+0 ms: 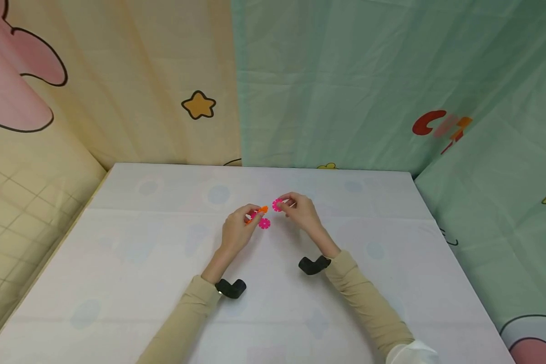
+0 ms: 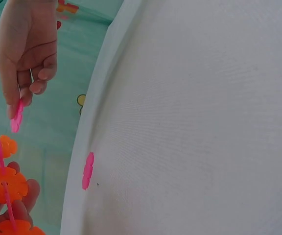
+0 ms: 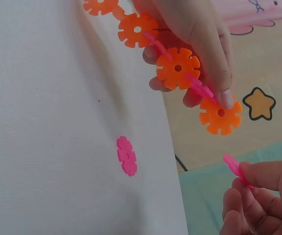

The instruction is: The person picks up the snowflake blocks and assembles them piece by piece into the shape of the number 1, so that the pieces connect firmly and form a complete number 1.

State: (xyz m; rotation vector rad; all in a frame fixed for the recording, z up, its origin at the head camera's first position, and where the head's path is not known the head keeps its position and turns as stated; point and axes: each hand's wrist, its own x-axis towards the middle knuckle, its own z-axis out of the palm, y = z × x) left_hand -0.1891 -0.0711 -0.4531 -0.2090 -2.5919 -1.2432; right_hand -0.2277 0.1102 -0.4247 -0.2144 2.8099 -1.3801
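Observation:
A chain of interlocking snowflake discs [image 3: 190, 63], orange alternating with pink, is held in my left hand [image 1: 237, 230]. In the right wrist view, the left thumb presses on the orange disc at the chain's end. My right hand [image 1: 302, 212] pinches a single pink snowflake disc [image 3: 233, 165] between thumb and fingertips, a short gap from that end disc. Another pink disc [image 1: 264, 223] lies on the table below the two hands, touched by neither. The left wrist view shows only part of the chain.
The hands are above a white-covered table [image 1: 132, 283] with faint pale spots. Behind it hangs a cream and green curtain [image 1: 327, 86] with cartoon prints. Each wrist carries a black camera mount [image 1: 231, 288].

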